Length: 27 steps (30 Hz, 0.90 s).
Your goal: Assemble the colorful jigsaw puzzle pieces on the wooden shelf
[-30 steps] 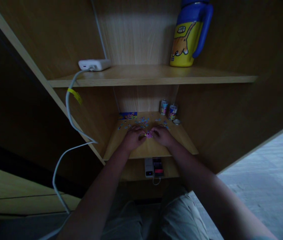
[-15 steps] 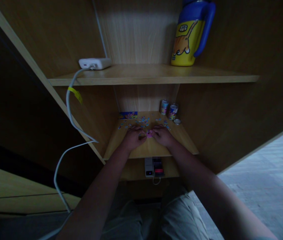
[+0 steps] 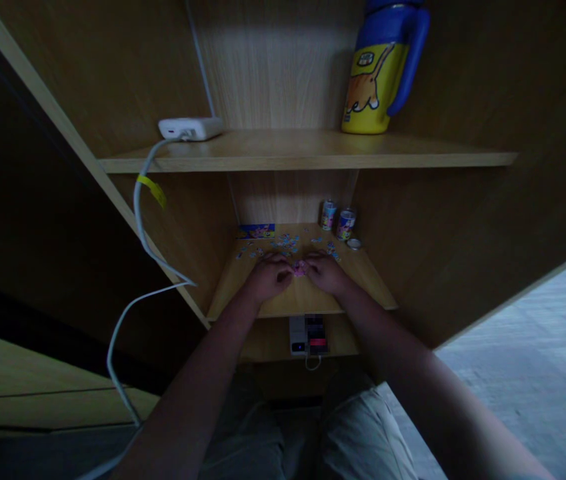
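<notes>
On the lower wooden shelf (image 3: 307, 293), my left hand (image 3: 269, 275) and my right hand (image 3: 326, 271) meet over a small pink cluster of jigsaw pieces (image 3: 299, 268). Thumb and forefinger of my left hand are closed at the cluster's left edge. My right hand pinches its right side with curled fingers. Loose jigsaw pieces (image 3: 287, 241), mostly blue, lie scattered behind my hands. A few more pieces (image 3: 333, 249) rest just beyond my right fingers. Exact piece outlines are too small and dark to make out.
A blue picture card (image 3: 257, 231) lies at the back left. Two small printed cans (image 3: 329, 215) (image 3: 346, 225) and a round lid (image 3: 354, 245) stand back right. Above are a white charger (image 3: 191, 128) with a hanging cable (image 3: 137, 220) and a yellow-blue mug (image 3: 377, 80). A device (image 3: 297, 335) sits below.
My left thumb and forefinger have closed together at the pink cluster, where a gap showed between them before. My right hand stays in nearly the same place.
</notes>
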### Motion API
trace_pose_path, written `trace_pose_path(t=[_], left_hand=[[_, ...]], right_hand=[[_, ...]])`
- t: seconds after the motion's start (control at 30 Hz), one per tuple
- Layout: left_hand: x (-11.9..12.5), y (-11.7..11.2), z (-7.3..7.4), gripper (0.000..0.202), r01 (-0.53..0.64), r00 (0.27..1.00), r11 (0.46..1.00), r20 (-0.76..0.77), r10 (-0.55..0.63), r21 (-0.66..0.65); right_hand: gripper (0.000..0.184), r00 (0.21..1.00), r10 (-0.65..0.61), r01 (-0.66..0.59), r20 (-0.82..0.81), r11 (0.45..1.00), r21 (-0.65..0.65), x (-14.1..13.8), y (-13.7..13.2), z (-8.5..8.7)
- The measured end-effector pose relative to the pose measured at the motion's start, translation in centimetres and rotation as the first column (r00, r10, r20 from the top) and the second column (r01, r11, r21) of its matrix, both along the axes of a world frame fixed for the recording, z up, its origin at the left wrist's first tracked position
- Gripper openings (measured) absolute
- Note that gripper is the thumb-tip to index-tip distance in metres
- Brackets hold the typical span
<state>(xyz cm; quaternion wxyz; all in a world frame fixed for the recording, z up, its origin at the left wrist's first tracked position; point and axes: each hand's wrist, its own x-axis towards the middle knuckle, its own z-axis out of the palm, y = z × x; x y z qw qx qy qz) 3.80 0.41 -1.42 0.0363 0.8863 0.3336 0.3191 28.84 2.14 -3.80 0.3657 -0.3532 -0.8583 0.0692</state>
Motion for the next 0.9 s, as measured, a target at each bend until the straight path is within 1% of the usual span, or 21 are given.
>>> trace_pose_path(t=[0.2, 0.5, 0.57, 0.63, 0.67, 0.7, 0.77, 0.83, 0.9], left_hand=[[0.0, -0.1, 0.2, 0.018, -0.004, 1.000, 1.000, -0.007, 0.004, -0.003], [0.3, -0.4, 0.5, 0.019, -0.013, 1.000, 1.000, -0.018, 0.012, -0.020], [0.4, -0.4, 0.5, 0.020, -0.032, 0.999, 0.999, -0.016, 0.032, -0.028], [0.4, -0.4, 0.5, 0.021, -0.069, 0.998, 0.997, -0.008, 0.068, -0.035], [0.4, -0.3, 0.5, 0.021, -0.094, 0.996, 0.995, -0.002, 0.094, -0.039], [0.4, -0.3, 0.4, 0.022, -0.123, 0.992, 0.992, 0.004, 0.123, -0.042], [0.4, -0.2, 0.2, 0.022, -0.194, 0.981, 0.980, 0.021, 0.195, -0.050], [0.3, 0.0, 0.1, 0.021, -0.279, 0.958, 0.959, 0.045, 0.282, -0.058], [0.1, 0.1, 0.0, 0.020, -0.369, 0.924, 0.927, 0.080, 0.374, -0.071]], right_hand=[[0.057, 0.999, 0.027, -0.027, -0.019, 1.000, -0.002, 0.0, -0.2, 0.1], [0.062, 0.998, 0.041, -0.043, -0.047, 0.998, -0.037, -0.2, -0.5, 0.5], [0.061, 0.997, 0.018, -0.021, -0.068, 0.999, -0.044, -0.3, -0.6, 0.7], [0.056, 0.985, -0.067, 0.063, -0.156, 0.998, -0.030, -0.1, -0.7, 0.9], [0.053, 0.964, -0.132, 0.129, -0.232, 0.991, -0.028, 0.1, -0.6, 1.0], [0.050, 0.922, -0.212, 0.210, -0.325, 0.977, -0.041, 0.3, -0.5, 1.1], [0.047, 0.784, -0.380, 0.373, -0.491, 0.920, -0.117, 1.0, -0.2, 1.1], [0.046, 0.639, -0.509, 0.486, -0.577, 0.848, -0.210, 1.7, 0.3, 0.9], [0.044, 0.544, -0.579, 0.544, -0.607, 0.794, -0.271, 2.4, 0.9, 0.6]])
